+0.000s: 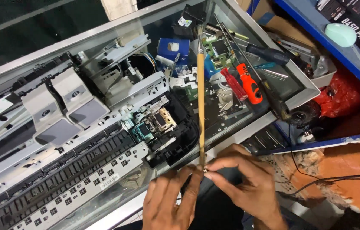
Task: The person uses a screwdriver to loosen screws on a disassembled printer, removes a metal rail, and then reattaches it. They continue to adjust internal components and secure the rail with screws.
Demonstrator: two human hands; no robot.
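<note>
A thin wooden brush (201, 98) is held upright at its lower end by the left hand (169, 200) and right hand (244, 181). An opened printer chassis (82, 140) is positioned left of the brush; an orange screwdriver (249, 84) lies right of it.

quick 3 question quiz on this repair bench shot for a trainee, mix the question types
1. True or false: both hands grip the near end of the long wooden brush.
2. Which lies right of the brush? A) orange screwdriver B) hammer C) scissors
3. What opened machine lies on the glass counter, left of the brush?

Key:
1. True: left hand and right hand pinch it together.
2. A
3. A printer with its cover off.
</note>
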